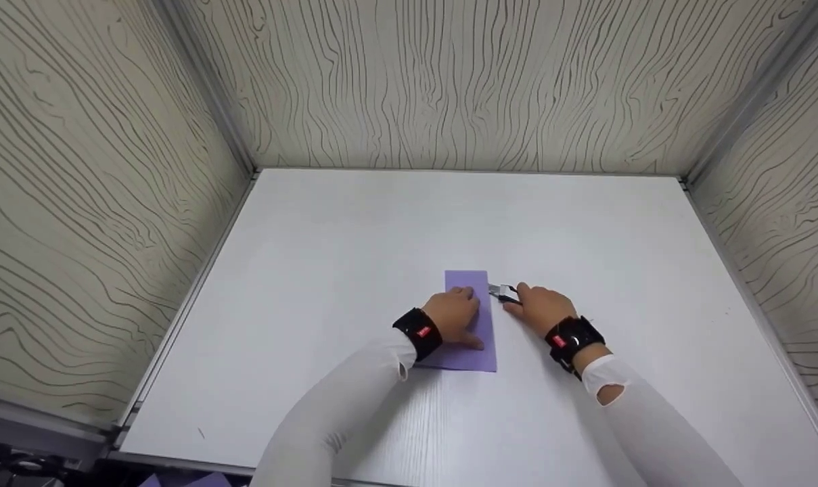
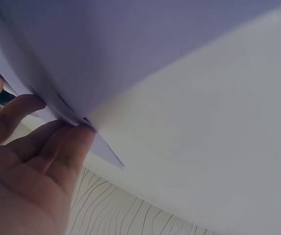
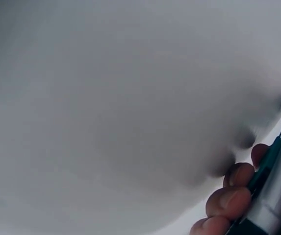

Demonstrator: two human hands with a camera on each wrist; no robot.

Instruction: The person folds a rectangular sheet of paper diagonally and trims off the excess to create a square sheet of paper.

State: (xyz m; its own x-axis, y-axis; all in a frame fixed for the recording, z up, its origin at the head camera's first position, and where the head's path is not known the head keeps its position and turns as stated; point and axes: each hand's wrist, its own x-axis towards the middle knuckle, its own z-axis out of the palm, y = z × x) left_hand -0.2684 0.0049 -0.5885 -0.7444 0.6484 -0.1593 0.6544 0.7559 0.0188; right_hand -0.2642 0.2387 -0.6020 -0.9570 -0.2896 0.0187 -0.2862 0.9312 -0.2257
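A folded sheet of purple paper [image 1: 466,278] lies on the white table [image 1: 354,237]. My left hand [image 1: 453,316] presses it down from the left, fingers pointing away and thumb spread toward the near end. In the left wrist view its fingertips [image 2: 80,134] rest against the paper's layers. With my right hand [image 1: 547,310] I grip a utility knife [image 1: 503,293], whose tip is right at the paper's right edge, near the far corner. In the right wrist view, fingers [image 3: 231,200] curl around the knife's green and silver handle [image 3: 272,191].
Wood-grain patterned panels [image 1: 436,88] close off the back and both sides of the table. More purple paper [image 1: 209,481] shows below the table's front edge at the left, beside dark objects [image 1: 33,467]. A small dark sliver [image 1: 201,433] lies at the table's front left.
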